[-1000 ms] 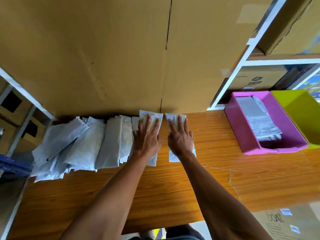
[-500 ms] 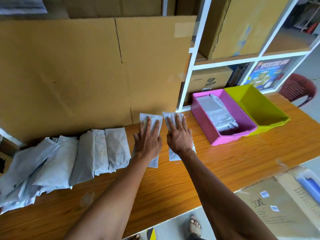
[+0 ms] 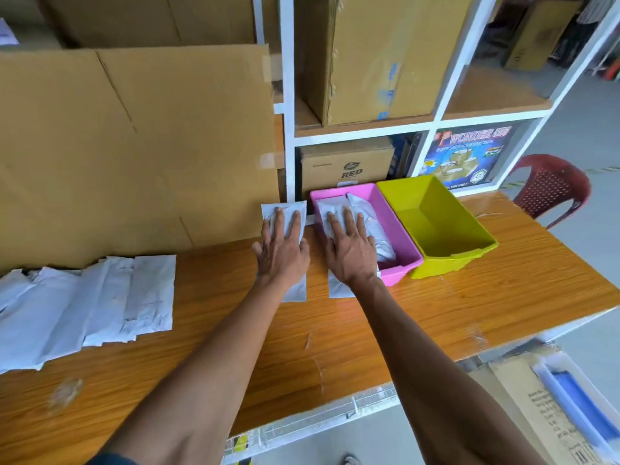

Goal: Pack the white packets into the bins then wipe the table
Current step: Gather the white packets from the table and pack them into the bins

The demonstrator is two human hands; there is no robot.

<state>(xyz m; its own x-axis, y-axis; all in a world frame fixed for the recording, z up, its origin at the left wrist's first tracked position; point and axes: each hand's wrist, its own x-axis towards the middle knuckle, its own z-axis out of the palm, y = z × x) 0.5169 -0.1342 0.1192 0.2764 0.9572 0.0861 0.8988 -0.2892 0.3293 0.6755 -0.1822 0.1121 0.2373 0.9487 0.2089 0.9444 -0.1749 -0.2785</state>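
Wooden table [image 3: 335,330] before cardboard: our left hand [image 3: 281,253] and right hand [image 3: 350,253] each press flat, fingers straight, on a white packet [image 3: 297,292], beside the pink bin [image 3: 401,263]; more packets [image 3: 84,310] lie far left.

I'm looking into a stockroom or packing area: white shelving [image 3: 432,124] stacked with cardboard boxes [image 3: 375,58], a wooden worktable [image 3: 335,337], plastic bins [image 3: 446,226], and white packets [image 3: 84,310] piled up.
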